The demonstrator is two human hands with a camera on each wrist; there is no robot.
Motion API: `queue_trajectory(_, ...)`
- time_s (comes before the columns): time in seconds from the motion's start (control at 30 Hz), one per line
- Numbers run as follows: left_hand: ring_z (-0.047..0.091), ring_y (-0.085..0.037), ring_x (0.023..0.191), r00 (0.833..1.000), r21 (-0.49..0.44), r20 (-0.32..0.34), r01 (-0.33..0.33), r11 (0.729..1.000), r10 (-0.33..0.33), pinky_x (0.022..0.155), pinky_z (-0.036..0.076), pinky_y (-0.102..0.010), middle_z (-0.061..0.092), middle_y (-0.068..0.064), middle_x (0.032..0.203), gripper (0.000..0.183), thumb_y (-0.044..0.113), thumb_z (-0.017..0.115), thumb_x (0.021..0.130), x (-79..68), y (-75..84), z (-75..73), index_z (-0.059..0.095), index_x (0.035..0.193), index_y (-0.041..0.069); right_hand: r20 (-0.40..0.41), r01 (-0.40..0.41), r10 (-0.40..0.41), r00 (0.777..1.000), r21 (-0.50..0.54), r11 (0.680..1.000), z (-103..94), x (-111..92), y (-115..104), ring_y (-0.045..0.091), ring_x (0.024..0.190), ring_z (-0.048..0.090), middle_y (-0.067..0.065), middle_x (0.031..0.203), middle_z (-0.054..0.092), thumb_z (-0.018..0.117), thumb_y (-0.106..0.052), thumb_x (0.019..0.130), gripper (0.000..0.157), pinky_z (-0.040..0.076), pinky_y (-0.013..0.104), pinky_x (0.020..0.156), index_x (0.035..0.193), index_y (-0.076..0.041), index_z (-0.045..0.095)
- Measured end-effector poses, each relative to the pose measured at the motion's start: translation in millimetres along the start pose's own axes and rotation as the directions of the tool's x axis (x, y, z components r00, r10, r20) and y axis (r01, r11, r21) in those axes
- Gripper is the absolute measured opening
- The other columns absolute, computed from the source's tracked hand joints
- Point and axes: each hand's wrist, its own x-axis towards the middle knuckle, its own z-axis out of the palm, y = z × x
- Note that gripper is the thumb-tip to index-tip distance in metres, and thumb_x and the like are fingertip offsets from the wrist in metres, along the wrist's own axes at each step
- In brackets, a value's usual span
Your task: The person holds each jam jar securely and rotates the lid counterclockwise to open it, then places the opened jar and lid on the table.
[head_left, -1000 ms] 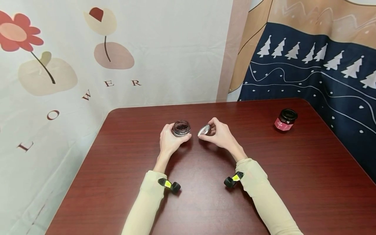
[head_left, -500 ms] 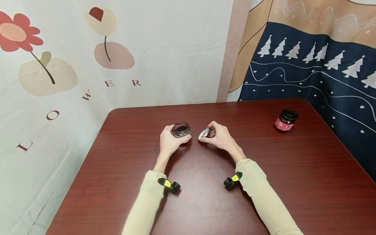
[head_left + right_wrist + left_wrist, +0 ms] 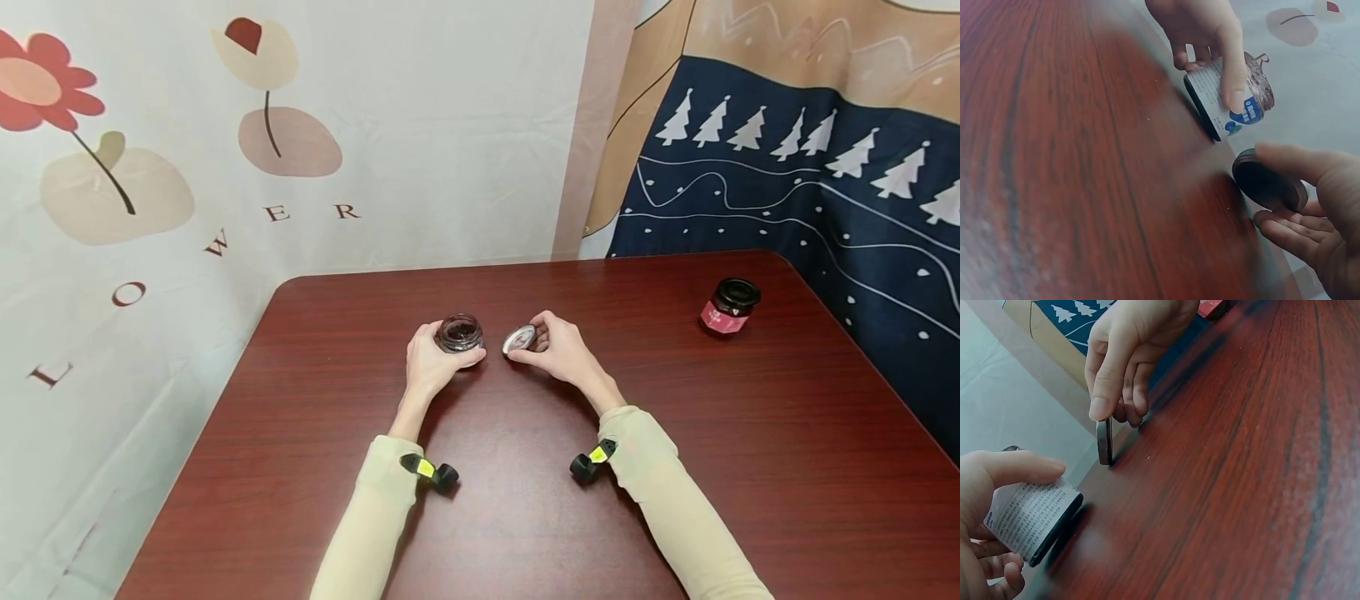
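Observation:
Near the middle of the table, my left hand grips a small glass jar with dark contents, its mouth uncovered. The jar's white label shows a blue patch and berry picture in the right wrist view. My right hand pinches a round lid between thumb and fingers. The lid is tilted, its silvery inside showing in the head view and its dark outer side in the right wrist view. A small gap separates lid and jar. Whether the jar's base touches the table, I cannot tell.
A second jar, with a black lid and pink label, stands at the back right of the dark red wooden table. Behind the table hang a pale flower-print cloth and a navy cloth with white trees.
The right hand has come slightly lower and nearer the person, and the lid has turned so more of its inside shows. The jar has shifted slightly toward the person in the left hand.

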Motion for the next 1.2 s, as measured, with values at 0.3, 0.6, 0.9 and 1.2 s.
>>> queue_trajectory(0.3, 0.051, -0.032, 0.125, 1.0, 0.001, 0.017, 0.02, 1.0, -0.02, 0.104, 0.041, -0.048, 0.062, -0.011, 0.127, 0.077, 0.037, 0.093, 0.064, 0.7, -0.4, -0.1, 0.064, 0.129, 0.008, -0.011, 0.031, -0.033, 0.999, -0.103, 0.994, 1.3, 2.8, -1.8, 0.02, 0.084, 0.06, 0.011, 0.094, 0.062, 0.088, -0.028, 0.078, 0.06, 0.052, 0.033, 0.076, 0.117, 0.006, 0.058)
queue_trajectory(0.6, 0.052, -0.032, 0.125, 1.0, -0.03, 0.015, -0.001, 1.0, 0.001, 0.105, 0.04, -0.047, 0.062, -0.013, 0.128, 0.074, 0.034, 0.093, 0.066, 2.0, -2.8, 0.7, 0.064, 0.129, 0.007, 0.0, 0.035, -0.036, 0.999, -0.207, 0.978, 5.6, 5.1, -3.8, 0.022, 0.087, 0.054, 0.01, 0.095, 0.055, 0.087, -0.032, 0.079, 0.058, 0.048, 0.035, 0.078, 0.115, 0.004, 0.06)
queue_trajectory(0.9, 0.054, -0.035, 0.121, 0.999, -0.018, 0.03, -0.024, 1.0, 0.024, 0.104, 0.041, -0.049, 0.062, -0.015, 0.123, 0.073, 0.031, 0.093, 0.066, 2.4, -4.4, -0.2, 0.063, 0.128, 0.005, 0.029, 0.039, -0.032, 0.999, -0.274, 0.961, 11.4, 5.4, -6.3, 0.024, 0.087, 0.054, 0.01, 0.095, 0.054, 0.087, -0.033, 0.079, 0.058, 0.049, 0.038, 0.078, 0.115, 0.004, 0.061)
queue_trajectory(1.2, 0.052, -0.035, 0.123, 0.998, -0.007, 0.056, 0.002, 1.0, -0.001, 0.104, 0.041, -0.05, 0.06, -0.015, 0.124, 0.077, 0.033, 0.094, 0.067, 2.5, -6.7, 0.3, 0.061, 0.131, 0.005, 0.026, 0.002, 0.005, 1.0, -0.276, 0.961, 15.0, 7.3, -3.4, 0.024, 0.089, 0.054, 0.011, 0.096, 0.055, 0.087, -0.034, 0.078, 0.059, 0.05, 0.039, 0.081, 0.117, 0.004, 0.063)
